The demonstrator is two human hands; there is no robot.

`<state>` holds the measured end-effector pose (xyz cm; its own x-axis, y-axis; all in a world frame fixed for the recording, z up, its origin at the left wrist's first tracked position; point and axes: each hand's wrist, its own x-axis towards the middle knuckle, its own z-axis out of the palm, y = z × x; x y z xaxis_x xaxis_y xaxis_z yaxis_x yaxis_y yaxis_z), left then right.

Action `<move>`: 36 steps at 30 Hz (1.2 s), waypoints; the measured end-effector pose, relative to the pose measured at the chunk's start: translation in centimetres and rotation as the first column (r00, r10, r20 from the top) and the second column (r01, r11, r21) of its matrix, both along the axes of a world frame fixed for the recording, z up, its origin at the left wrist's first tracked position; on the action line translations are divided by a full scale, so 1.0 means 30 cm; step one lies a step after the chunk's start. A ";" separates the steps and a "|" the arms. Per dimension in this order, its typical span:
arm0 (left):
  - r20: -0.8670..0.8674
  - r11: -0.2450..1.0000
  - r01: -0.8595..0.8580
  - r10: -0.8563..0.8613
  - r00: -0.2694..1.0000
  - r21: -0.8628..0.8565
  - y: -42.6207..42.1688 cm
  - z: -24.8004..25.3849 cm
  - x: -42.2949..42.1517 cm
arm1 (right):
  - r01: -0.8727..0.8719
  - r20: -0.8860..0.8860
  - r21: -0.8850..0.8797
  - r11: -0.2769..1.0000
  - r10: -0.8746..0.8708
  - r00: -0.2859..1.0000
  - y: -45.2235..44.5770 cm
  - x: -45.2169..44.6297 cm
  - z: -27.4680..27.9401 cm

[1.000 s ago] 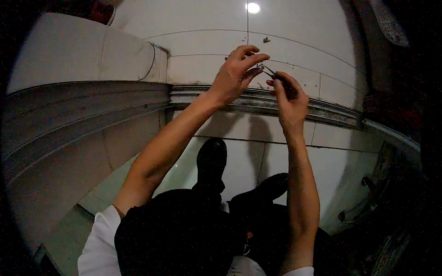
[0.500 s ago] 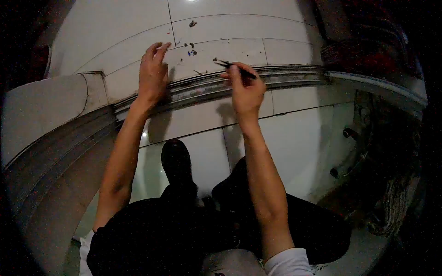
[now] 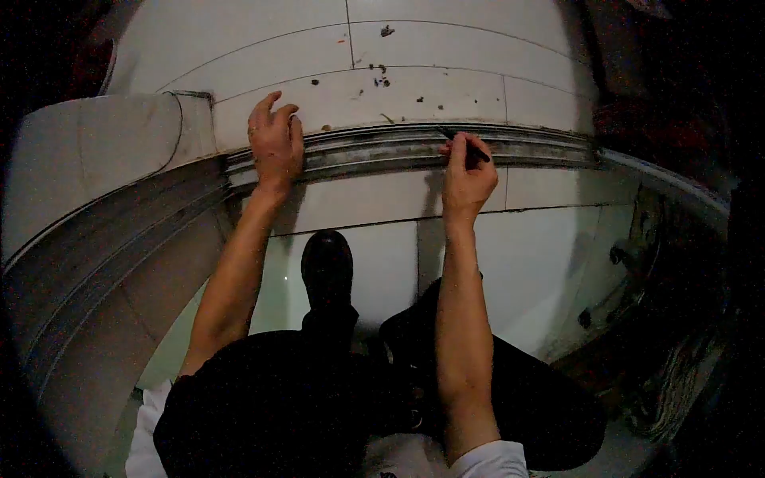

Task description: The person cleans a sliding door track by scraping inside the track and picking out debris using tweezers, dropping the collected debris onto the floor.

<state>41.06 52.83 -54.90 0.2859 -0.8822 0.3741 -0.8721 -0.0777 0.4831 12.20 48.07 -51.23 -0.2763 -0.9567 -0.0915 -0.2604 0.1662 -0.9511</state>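
My left hand (image 3: pixel 276 143) hovers by the left end of a metal floor track (image 3: pixel 366 148), its fingers apart and nothing in them. My right hand (image 3: pixel 470 179) is closed on a dark, thin pointed tool (image 3: pixel 476 149) that looks like tweezers. The tool's tip points up and left, over the track's back edge. Small dark bits of debris (image 3: pixel 384 81) lie scattered on the pale tiles behind the track. A larger crumb (image 3: pixel 387 31) sits farther back.
A tiled ledge with a thin dark cord (image 3: pixel 177 135) stands at the left. My dark shoe (image 3: pixel 327 267) is on the floor in front of the track. Stringy mop-like strands (image 3: pixel 677 382) and dark objects are at the lower right.
The hands were close together at the tool's tip, then moved apart. My left hand opened away to the left, and my right hand kept the tool, now lower at the track. The view has shifted.
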 end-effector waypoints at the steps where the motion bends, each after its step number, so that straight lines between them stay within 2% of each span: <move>1: 0.006 1.000 0.015 -0.015 1.000 0.009 -0.001 -0.013 0.001 | 0.007 0.001 0.004 1.000 -0.007 1.000 0.002 0.015 -0.006; 4: 0.010 0.999 0.023 -0.024 1.000 0.024 -0.002 -0.015 -0.005 | 0.005 -0.025 0.023 1.000 -0.004 1.000 -0.001 0.038 0.014; 7: -0.035 0.999 -0.005 0.006 0.999 0.043 0.003 -0.015 -0.007 | -0.074 -0.161 -0.020 0.997 0.070 0.984 -0.014 0.024 -0.004; 9: -0.013 0.998 -0.022 0.023 1.000 0.062 0.027 0.031 0.005 | -0.086 -0.155 -0.005 0.996 0.084 0.984 0.000 0.031 0.016; 10: -0.017 0.998 -0.015 0.016 1.000 0.057 0.039 0.100 -0.008 | -0.090 -0.160 -0.004 0.996 0.088 0.983 0.013 0.016 0.085; 13: -0.025 0.998 -0.013 0.015 1.000 0.055 0.042 0.108 -0.006 | -0.097 -0.157 0.045 0.994 0.103 0.982 0.010 0.029 0.112; 16: -0.023 0.997 -0.028 0.029 0.999 0.069 0.038 0.102 -0.012 | -0.224 -0.458 0.001 0.975 0.199 0.866 0.012 0.060 0.137; 22: -0.034 0.996 -0.021 0.024 0.999 0.090 0.038 0.087 -0.003 | -0.286 -0.537 -0.046 0.957 0.218 0.815 0.021 0.131 0.169; 34: -0.041 0.998 -0.014 0.016 0.999 0.067 0.032 0.092 0.000 | -0.300 -0.467 -0.022 0.954 0.256 0.847 0.040 0.148 0.172; 36: -0.061 0.998 -0.012 0.016 0.998 0.057 0.035 0.091 -0.004 | -0.163 -0.226 0.033 0.986 0.166 0.960 0.035 0.149 0.156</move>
